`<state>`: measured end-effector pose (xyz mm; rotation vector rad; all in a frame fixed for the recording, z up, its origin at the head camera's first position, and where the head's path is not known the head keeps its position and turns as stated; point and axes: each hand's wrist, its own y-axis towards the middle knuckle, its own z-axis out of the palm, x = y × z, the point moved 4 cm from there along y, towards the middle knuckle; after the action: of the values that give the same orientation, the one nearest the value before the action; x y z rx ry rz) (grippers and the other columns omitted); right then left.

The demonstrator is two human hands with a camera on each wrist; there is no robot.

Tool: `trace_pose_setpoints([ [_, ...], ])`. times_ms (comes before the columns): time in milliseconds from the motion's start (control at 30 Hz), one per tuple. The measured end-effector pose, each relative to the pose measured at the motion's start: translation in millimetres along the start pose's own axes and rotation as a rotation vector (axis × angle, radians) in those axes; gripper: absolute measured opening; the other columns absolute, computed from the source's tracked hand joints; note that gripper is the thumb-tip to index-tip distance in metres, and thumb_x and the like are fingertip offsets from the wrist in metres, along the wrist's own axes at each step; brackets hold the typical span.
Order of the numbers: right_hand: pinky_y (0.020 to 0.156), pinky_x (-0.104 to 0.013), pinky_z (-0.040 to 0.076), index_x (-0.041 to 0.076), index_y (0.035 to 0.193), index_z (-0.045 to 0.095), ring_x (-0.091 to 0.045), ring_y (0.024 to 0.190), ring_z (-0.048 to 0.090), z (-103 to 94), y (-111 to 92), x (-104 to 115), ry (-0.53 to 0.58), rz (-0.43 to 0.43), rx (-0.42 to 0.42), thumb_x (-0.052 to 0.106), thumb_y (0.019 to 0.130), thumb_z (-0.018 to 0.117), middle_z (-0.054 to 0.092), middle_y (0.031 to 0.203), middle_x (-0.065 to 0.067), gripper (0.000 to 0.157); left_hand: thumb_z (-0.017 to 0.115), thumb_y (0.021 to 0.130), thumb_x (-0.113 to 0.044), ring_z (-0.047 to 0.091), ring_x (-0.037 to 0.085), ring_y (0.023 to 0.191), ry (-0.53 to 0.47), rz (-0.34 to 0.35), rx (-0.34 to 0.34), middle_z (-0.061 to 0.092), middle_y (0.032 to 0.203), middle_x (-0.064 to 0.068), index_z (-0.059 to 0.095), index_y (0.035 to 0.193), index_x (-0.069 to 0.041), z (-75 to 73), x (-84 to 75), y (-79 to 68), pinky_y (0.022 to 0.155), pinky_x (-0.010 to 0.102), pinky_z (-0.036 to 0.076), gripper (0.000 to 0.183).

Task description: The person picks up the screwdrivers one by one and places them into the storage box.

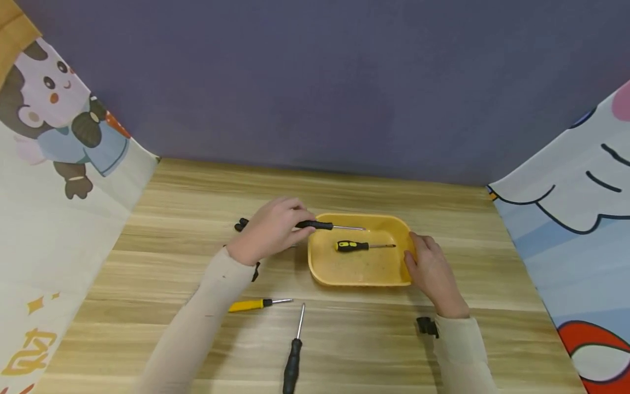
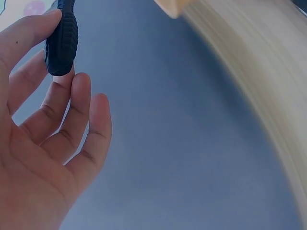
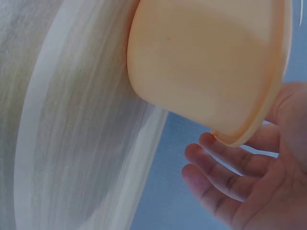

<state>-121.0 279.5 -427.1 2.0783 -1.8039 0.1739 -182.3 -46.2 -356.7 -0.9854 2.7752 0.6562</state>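
My left hand (image 1: 275, 227) pinches a black-handled screwdriver (image 1: 322, 225) between thumb and fingertips. Its metal shaft points right, over the left and back part of a yellow plastic tray (image 1: 359, 284). In the left wrist view the ribbed black handle (image 2: 62, 43) shows, with the other fingers loosely spread. Inside the tray lies a black and yellow screwdriver (image 1: 351, 246), tip to the right. At the tray's right end, my right hand (image 1: 433, 268) grips the rim, thumb over the inner side and fingers outside. The right wrist view shows the tray's outer wall (image 3: 201, 62) beside the fingers.
A yellow-handled screwdriver (image 1: 251, 305) and another black-handled screwdriver (image 1: 293, 355) lie on the wooden table (image 1: 364, 345) in front of the tray. Black pieces (image 1: 241, 224) are partly hidden behind my left hand. A dark wall (image 1: 325, 87) rises at the back, printed panels at both sides.
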Motion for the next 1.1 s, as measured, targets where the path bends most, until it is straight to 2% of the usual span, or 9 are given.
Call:
trace_pose_setpoints([
  [233, 0.093, -0.061, 0.046, -0.016, 0.134, 0.049, -0.049, 0.108, 0.055, -0.3, 0, -1, -0.005, 0.03, 0.018, 0.003, 0.095, 0.061, 0.054, 0.121, -0.034, 0.045, 0.068, 0.097, -0.032, 0.059, 0.017, 0.091, -0.009, -0.002, 0.153, 0.066, 0.104, 0.001, 0.077, 0.11, -0.015, 27.7, -14.1, 42.0, 0.079, 0.032, 0.05, 0.023],
  [533, 0.092, -0.061, 0.045, -0.016, 0.132, 0.051, -0.05, 0.106, 0.055, -1.8, 0, -1, 0.001, 0.003, -0.007, 0.003, 0.094, 0.062, 0.055, 0.119, -0.034, 0.044, 0.068, 0.096, -0.031, 0.055, 0.011, 0.08, 0.028, 0.003, 0.274, 0.063, 0.09, -0.003, 0.077, 0.096, -0.018, 56.3, -30.3, 81.7, 0.072, 0.028, 0.049, 0.016],
  [733, 0.091, -0.061, 0.046, -0.016, 0.132, 0.051, -0.049, 0.106, 0.055, -2.4, 1, 0, 0.003, -0.006, -0.011, 0.003, 0.095, 0.062, 0.056, 0.119, -0.034, 0.044, 0.07, 0.095, -0.031, 0.059, 0.013, 0.087, 0.031, -0.056, 0.352, 0.066, 0.096, -0.003, 0.077, 0.097, -0.017, 73.6, -34.7, 96.2, 0.078, 0.03, 0.051, 0.016],
  [833, 0.092, -0.061, 0.045, -0.016, 0.133, 0.05, -0.049, 0.107, 0.054, -2.3, 1, 0, 0.007, -0.001, -0.003, 0.004, 0.095, 0.061, 0.055, 0.119, -0.034, 0.044, 0.07, 0.095, -0.029, 0.057, 0.012, 0.077, 0.024, -0.086, 0.402, 0.065, 0.088, -0.004, 0.074, 0.09, -0.016, 80.7, -38.8, 100.8, 0.069, 0.027, 0.051, 0.015],
  [933, 0.092, -0.061, 0.045, -0.016, 0.134, 0.05, -0.049, 0.108, 0.054, -2.4, 1, -1, 0.011, 0.002, 0.002, 0.004, 0.095, 0.061, 0.055, 0.12, -0.034, 0.045, 0.07, 0.096, -0.028, 0.049, 0.01, 0.064, 0.041, -0.112, 0.452, 0.059, 0.076, -0.004, 0.068, 0.083, -0.015, 89.0, -42.4, 103.9, 0.056, 0.024, 0.045, 0.018],
  [1033, 0.092, -0.061, 0.045, -0.016, 0.134, 0.05, -0.049, 0.107, 0.054, -2.4, 0, -2, 0.011, -0.004, -0.001, 0.004, 0.095, 0.061, 0.055, 0.12, -0.034, 0.045, 0.072, 0.095, -0.03, 0.046, 0.008, 0.058, 0.091, -0.12, 0.481, 0.058, 0.072, -0.003, 0.069, 0.087, -0.014, 97.7, -45.2, 105.5, 0.052, 0.023, 0.044, 0.018],
  [1100, 0.092, -0.061, 0.045, -0.016, 0.133, 0.05, -0.049, 0.107, 0.055, -2.4, 0, -2, 0.011, -0.012, -0.008, 0.004, 0.095, 0.061, 0.055, 0.119, -0.034, 0.045, 0.073, 0.094, -0.032, 0.05, 0.008, 0.059, 0.127, -0.126, 0.483, 0.062, 0.074, -0.003, 0.072, 0.093, -0.013, 102.1, -46.7, 105.9, 0.052, 0.023, 0.048, 0.019],
])
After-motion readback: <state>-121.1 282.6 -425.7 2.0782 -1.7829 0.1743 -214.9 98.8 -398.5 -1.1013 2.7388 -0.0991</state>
